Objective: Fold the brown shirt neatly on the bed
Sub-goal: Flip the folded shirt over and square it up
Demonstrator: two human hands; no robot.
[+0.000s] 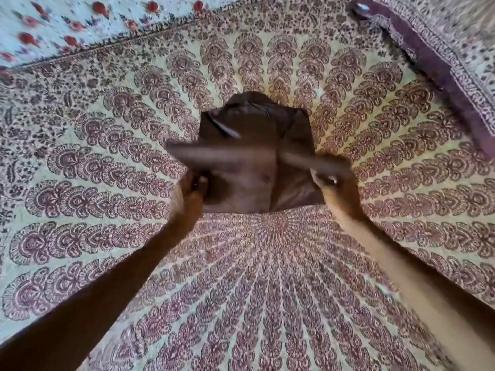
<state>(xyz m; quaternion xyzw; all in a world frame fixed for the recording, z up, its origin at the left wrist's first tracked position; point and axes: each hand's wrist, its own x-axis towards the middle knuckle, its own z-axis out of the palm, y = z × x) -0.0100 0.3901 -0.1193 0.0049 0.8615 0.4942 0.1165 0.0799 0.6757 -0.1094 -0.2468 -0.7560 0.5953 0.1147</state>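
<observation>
Two hands hold the brown shirt (254, 129) by its near edge

Both hands are clamped on the shirt, which lies at the middle of the bed (107, 210). The left hand (190, 192) curls round the left end of the raised, motion-blurred near edge, and the right hand (328, 180) pinches the right end. The rest of the shirt lies beyond the hands, toward the bed's far edge. A purple-bordered pillow (428, 62) sits at the far right corner.

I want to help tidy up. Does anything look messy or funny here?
The brown shirt is rumpled, not flat: the left hand and right hand hold one blurred edge up off the bedspread. Nothing looks torn or spilled.
</observation>
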